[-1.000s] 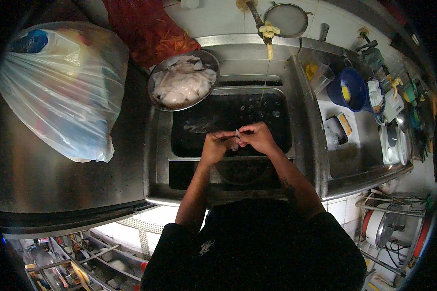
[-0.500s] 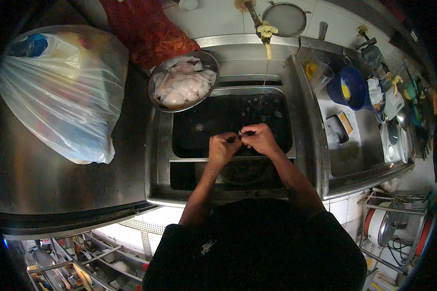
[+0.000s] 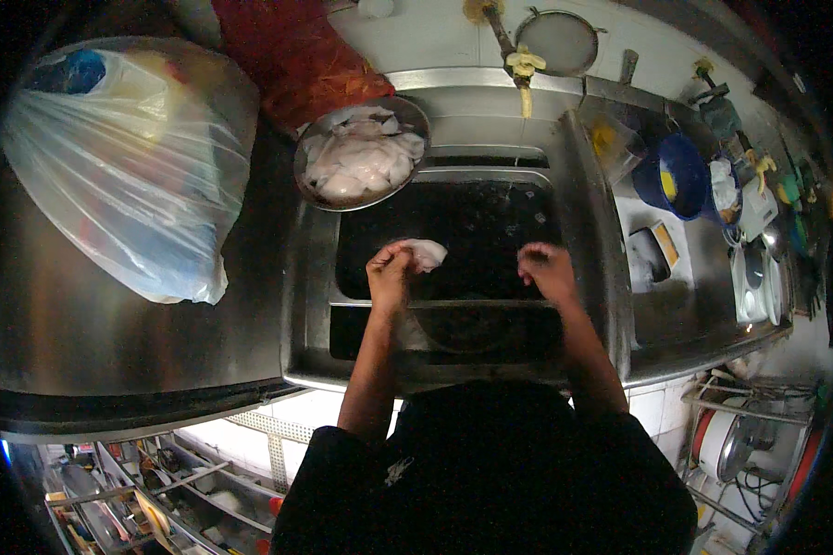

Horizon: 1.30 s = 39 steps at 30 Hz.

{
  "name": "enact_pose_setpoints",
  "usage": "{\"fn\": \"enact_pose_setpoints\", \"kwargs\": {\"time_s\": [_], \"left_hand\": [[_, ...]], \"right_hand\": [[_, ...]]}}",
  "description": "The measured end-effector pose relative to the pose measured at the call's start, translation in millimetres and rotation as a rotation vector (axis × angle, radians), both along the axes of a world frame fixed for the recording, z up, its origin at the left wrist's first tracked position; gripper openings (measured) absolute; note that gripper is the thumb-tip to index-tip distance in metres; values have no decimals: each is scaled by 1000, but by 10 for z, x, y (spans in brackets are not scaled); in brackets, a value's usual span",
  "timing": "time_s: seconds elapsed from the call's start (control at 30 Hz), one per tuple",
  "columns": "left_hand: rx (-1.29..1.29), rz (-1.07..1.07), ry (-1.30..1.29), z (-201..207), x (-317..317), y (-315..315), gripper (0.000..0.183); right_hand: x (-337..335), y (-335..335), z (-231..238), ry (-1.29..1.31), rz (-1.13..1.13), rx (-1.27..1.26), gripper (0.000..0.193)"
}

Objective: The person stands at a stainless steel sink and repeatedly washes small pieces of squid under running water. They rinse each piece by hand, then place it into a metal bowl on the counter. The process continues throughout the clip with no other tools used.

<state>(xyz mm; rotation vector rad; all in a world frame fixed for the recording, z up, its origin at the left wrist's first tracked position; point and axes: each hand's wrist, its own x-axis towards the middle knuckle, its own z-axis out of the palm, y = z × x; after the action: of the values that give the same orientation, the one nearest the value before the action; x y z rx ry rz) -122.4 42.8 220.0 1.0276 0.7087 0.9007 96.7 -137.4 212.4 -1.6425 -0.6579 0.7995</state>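
My left hand is closed on a pale, slick piece of squid, whose free end sticks out to the right. Over the right part of the dark-filled basin hangs my right hand, slightly blurred. Its fingers are loosely curled with a gap between them, and I see nothing in them. At the basin's far left corner, a round metal bowl holds a heap of similar pale pieces.
A large, full plastic bag lies on the steel counter at left, with a red mesh sack behind. A tap hangs over the sink. On the right, a second sink holds a blue bucket and a sponge.
My hands, together over the basin before, have parted: the left moved left with the squid piece, now plainly visible, and the right moved right. The view has shifted slightly.
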Motion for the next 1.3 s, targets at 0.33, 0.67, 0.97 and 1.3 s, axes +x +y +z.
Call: {"fn": "enact_pose_setpoints", "kwargs": {"time_s": [0.33,0.67,0.97,1.3], "left_hand": [[-301,-336,-86,-92,103,44,16],[53,-570,180,22,346,-214,21],[6,-470,157,-54,376,-310,22],[-81,-385,119,-243,227,-236,20]], "right_hand": [[-449,-127,-119,-316,526,-296,28],[-370,353,-38,94,208,91,27],[-392,237,-362,39,55,253,21],[-297,99,11,363,-52,262,20]]}}
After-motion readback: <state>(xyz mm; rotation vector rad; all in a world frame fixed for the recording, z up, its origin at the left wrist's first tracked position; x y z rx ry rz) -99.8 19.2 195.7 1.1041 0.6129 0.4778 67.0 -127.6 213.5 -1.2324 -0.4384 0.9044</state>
